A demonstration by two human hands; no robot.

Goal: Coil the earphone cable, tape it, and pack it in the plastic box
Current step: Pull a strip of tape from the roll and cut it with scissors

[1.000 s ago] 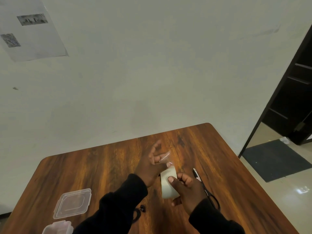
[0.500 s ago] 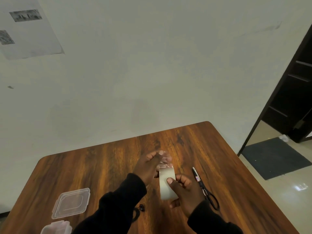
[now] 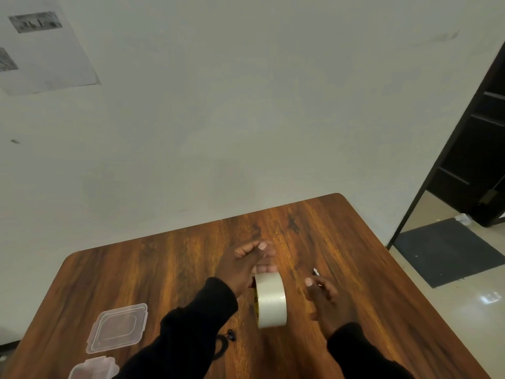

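The wide roll of clear packing tape (image 3: pixel 270 299), released by the now-empty, half-open right hand (image 3: pixel 326 303), is held only by the left hand (image 3: pixel 241 266); the black earphone cable (image 3: pixel 222 344) waits untaped at the surface's near edge

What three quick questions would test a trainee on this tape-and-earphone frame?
1. True or false: the tape roll stands on edge on the table.
2. Which hand touches the roll: A left hand, B right hand?
3. Fill in: the clear lid lies ___ the plastic box.

Key: 1 true; 2 A; 3 off, beside it on the table.
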